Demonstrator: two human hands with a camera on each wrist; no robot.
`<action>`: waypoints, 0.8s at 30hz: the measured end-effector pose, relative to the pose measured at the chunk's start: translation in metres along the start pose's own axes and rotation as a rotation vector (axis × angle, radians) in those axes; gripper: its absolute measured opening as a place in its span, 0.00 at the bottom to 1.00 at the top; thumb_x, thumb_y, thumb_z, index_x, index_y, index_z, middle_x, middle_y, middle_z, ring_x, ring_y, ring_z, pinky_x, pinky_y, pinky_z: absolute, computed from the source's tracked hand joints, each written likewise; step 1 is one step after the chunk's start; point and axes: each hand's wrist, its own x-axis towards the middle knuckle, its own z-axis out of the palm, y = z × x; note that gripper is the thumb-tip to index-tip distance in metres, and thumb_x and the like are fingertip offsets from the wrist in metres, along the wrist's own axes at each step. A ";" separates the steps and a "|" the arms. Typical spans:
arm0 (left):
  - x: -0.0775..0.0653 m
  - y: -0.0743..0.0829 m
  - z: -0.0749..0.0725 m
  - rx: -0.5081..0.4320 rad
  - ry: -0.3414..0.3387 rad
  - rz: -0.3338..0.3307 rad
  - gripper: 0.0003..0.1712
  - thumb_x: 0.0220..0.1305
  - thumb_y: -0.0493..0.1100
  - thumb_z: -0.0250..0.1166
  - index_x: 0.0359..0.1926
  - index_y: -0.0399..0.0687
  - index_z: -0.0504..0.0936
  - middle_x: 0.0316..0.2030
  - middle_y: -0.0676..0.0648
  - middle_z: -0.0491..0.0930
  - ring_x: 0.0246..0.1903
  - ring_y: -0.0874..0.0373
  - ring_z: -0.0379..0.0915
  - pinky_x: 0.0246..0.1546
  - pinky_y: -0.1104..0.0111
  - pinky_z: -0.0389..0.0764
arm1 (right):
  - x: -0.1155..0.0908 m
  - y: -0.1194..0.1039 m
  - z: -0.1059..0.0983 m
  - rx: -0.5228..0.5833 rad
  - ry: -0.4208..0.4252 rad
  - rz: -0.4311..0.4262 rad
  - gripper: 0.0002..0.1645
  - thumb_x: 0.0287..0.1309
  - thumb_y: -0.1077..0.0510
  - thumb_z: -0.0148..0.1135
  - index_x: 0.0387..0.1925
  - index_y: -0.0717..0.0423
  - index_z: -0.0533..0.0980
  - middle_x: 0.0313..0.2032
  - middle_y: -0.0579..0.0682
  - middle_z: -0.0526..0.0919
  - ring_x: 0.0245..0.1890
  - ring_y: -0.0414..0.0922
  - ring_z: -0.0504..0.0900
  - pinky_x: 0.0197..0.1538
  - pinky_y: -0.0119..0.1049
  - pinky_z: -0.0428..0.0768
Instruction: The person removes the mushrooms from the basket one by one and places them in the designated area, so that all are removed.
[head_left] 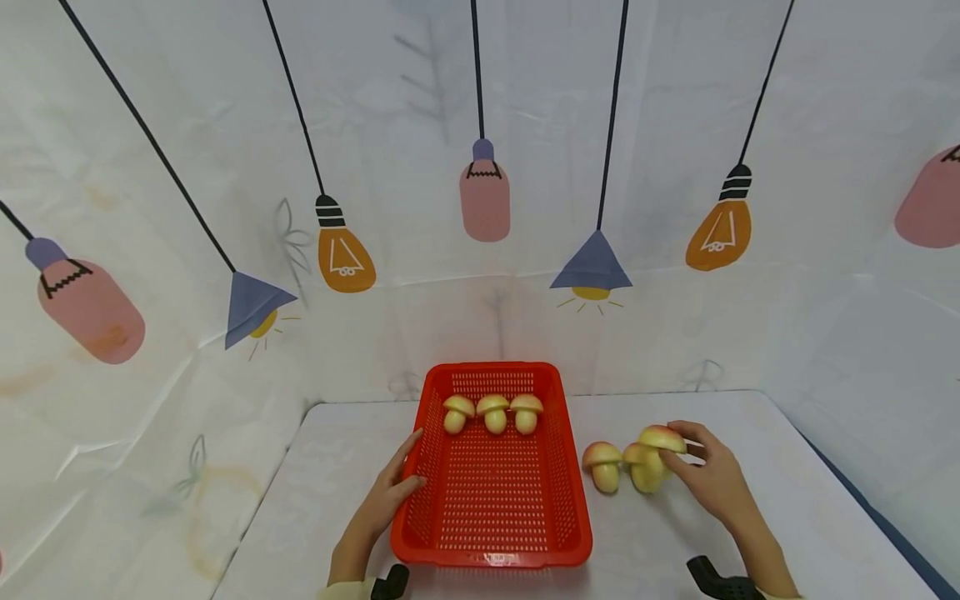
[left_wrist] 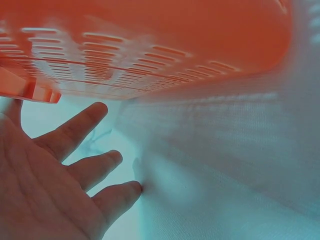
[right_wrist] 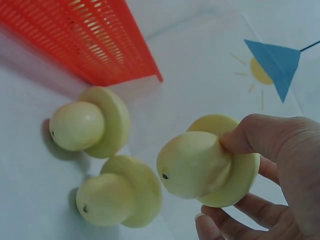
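My right hand pinches a toy mushroom by its yellow-red cap, thumb on one side and fingers beneath. Its pale stem has a dark dot at the end. Just left of it on the table are two similar mushrooms, a nearer one and one closer to the basket. Inside the red plastic basket, three more mushrooms stand in a row along the far end. At the basket's left rim rests my left hand, its fingers spread in the left wrist view and its thumb partly hidden.
The white table has its right edge beside a dark blue strip. Behind it hangs a white cloth printed with lamps and bulbs, which also runs along both sides.
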 end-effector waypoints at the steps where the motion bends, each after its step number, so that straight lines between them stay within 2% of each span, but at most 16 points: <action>1: 0.000 0.000 0.000 0.003 -0.001 -0.001 0.44 0.69 0.39 0.57 0.82 0.65 0.53 0.71 0.30 0.65 0.56 0.42 0.76 0.49 0.60 0.81 | 0.000 0.002 -0.001 -0.009 0.005 0.001 0.27 0.64 0.54 0.71 0.60 0.61 0.76 0.58 0.63 0.82 0.54 0.63 0.82 0.42 0.28 0.81; 4: 0.000 0.000 0.000 0.005 -0.002 -0.003 0.44 0.69 0.39 0.57 0.82 0.65 0.52 0.71 0.30 0.65 0.56 0.42 0.76 0.50 0.59 0.82 | -0.002 0.006 -0.004 -0.028 0.013 0.002 0.27 0.63 0.54 0.71 0.59 0.61 0.76 0.57 0.63 0.82 0.51 0.59 0.84 0.40 0.27 0.80; 7: 0.000 -0.001 0.000 0.004 -0.004 0.000 0.44 0.69 0.39 0.57 0.82 0.65 0.53 0.70 0.29 0.66 0.55 0.42 0.76 0.49 0.59 0.82 | -0.002 0.010 -0.007 -0.036 0.015 0.000 0.27 0.63 0.54 0.71 0.60 0.62 0.76 0.57 0.64 0.82 0.51 0.59 0.84 0.40 0.25 0.80; 14: 0.000 -0.001 0.000 -0.014 -0.014 0.001 0.44 0.70 0.38 0.56 0.82 0.64 0.53 0.70 0.29 0.66 0.55 0.43 0.76 0.49 0.61 0.81 | -0.004 0.020 -0.019 -0.047 -0.021 0.032 0.29 0.64 0.54 0.70 0.62 0.64 0.74 0.59 0.71 0.79 0.54 0.73 0.80 0.35 0.27 0.78; 24: -0.001 0.002 0.000 -0.020 -0.018 0.004 0.44 0.69 0.38 0.56 0.82 0.63 0.52 0.69 0.27 0.67 0.55 0.42 0.76 0.48 0.62 0.81 | -0.001 0.040 -0.027 -0.098 -0.025 0.054 0.30 0.63 0.55 0.71 0.61 0.66 0.74 0.57 0.75 0.77 0.52 0.75 0.80 0.32 0.28 0.77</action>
